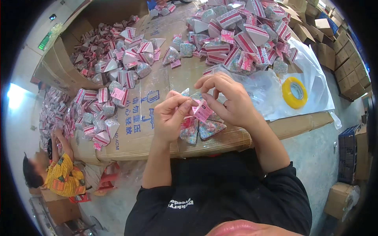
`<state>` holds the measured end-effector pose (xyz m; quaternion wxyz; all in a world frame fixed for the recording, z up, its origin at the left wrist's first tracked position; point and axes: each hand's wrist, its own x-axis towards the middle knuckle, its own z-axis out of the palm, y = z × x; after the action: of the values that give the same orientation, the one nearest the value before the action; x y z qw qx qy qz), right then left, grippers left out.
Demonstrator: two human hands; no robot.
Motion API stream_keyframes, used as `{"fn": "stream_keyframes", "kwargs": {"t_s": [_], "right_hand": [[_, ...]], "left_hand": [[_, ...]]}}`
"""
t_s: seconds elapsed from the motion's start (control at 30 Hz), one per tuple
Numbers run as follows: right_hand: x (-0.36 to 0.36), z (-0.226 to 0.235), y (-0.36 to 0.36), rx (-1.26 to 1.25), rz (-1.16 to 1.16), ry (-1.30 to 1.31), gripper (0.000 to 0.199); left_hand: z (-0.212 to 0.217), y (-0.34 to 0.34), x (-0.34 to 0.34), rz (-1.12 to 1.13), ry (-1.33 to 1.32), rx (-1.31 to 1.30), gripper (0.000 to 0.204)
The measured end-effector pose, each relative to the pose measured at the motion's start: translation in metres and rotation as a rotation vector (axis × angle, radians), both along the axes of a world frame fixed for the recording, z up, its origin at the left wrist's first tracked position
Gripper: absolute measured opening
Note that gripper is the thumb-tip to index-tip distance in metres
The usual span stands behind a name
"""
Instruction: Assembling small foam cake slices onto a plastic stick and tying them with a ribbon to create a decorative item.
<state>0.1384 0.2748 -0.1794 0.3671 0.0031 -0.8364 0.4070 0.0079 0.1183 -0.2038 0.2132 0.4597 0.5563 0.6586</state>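
Observation:
In front of me, over the near edge of a cardboard-covered table (161, 135), my left hand (169, 118) pinches what looks like a thin clear string between thumb and forefinger. A pink printed tag (202, 112) hangs right beside those fingertips. My right hand (230, 98) is just to the right, its fingers curled and its thumb bent toward them; whatever is between them is too fine to make out. Below the hands lie wedge-shaped, cake-slice-like pieces in clear wrap, one with pastel speckles (211, 129) and another (190, 133) to its left.
A large heap of similar wrapped wedges (252, 35) covers the far right. An open carton (59, 67) at the left spills more. A yellow tape roll (294, 92) lies on white sheeting (315, 86). Another person (65, 173) sits at the left. Stacked cartons (352, 63) stand at the right.

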Motion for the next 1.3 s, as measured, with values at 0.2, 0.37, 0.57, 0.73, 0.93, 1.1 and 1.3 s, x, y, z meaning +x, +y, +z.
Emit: {"fn": "stream_keyframes", "kwargs": {"t_s": [0.2,0.37,0.57,0.73,0.93,1.1,1.3], "right_hand": [[-0.004,-0.004,0.0,0.039,0.02,0.026,0.015],[-0.006,-0.011,0.002,0.06,0.028,0.046,0.014],[-0.003,-0.01,0.002,0.068,-0.018,0.036,0.016],[-0.003,-0.007,0.002,0.067,-0.043,0.054,0.018],[-0.001,-0.001,-0.002,-0.126,-0.063,-0.001,0.019],[0.002,0.002,0.003,-0.166,0.019,-0.074,0.021],[0.0,0.016,0.001,-0.866,0.336,-0.107,0.025]], "left_hand": [[-0.004,-0.003,-0.006,-0.032,0.075,0.005,0.012],[-0.005,-0.002,-0.004,-0.024,0.051,-0.005,0.012],[-0.004,0.0,-0.003,-0.036,0.054,-0.015,0.013],[-0.004,0.0,-0.003,-0.029,0.052,-0.023,0.013],[-0.005,-0.001,-0.004,-0.011,0.094,-0.055,0.012],[-0.005,0.0,-0.004,-0.01,0.032,-0.054,0.011],[-0.008,0.002,-0.009,0.005,0.18,-0.092,0.01]]}}
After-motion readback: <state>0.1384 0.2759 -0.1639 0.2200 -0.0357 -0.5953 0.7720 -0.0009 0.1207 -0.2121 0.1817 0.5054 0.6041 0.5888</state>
